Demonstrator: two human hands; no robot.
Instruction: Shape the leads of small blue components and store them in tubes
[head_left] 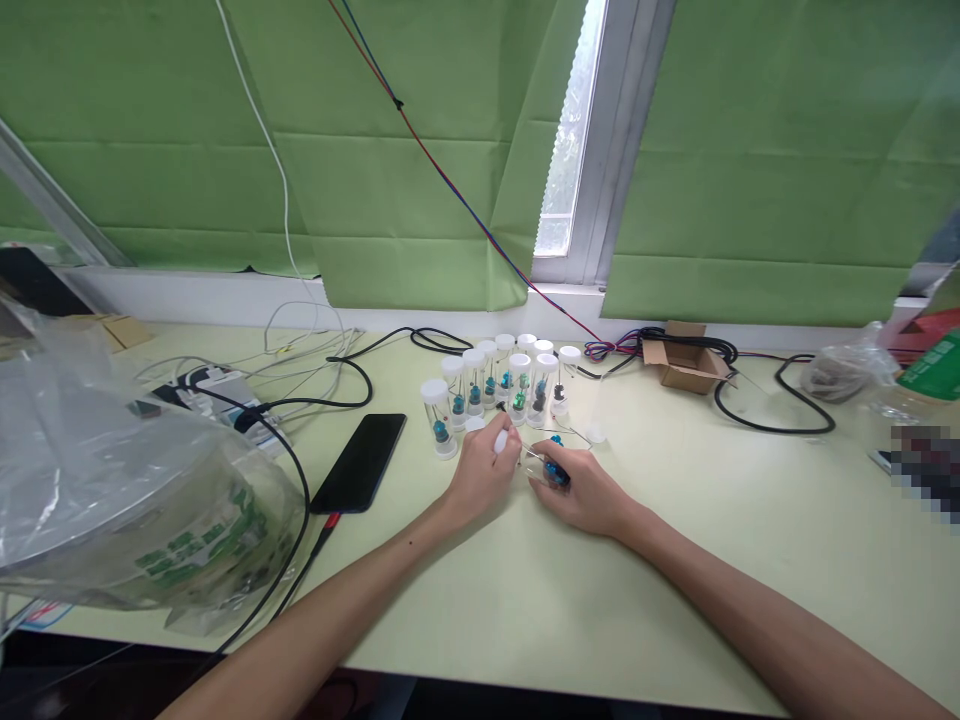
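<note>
My left hand (484,462) is closed in a pinch around a small white cap (500,440); a dark-tipped thin piece (501,406) pokes up by its fingers. Facing it, my right hand (581,488) grips a clear vial (537,464) lying tilted, with blue beads (556,470) showing at the fingers. The two hands almost meet just above the table. Behind them stand several clear vials with white caps, such as the front-left vial (439,420), holding blue, green or dark bead-like pieces. A thin wire (574,432) lies beyond my right hand, near a small clear-white piece (596,434).
A black phone (360,463) lies left of my left arm, beside a black cable (300,470). A large plastic-wrapped bundle (142,500) fills the left side. An open cardboard box (686,365) and coiled cables (780,425) sit at the back right, below green blinds (772,150).
</note>
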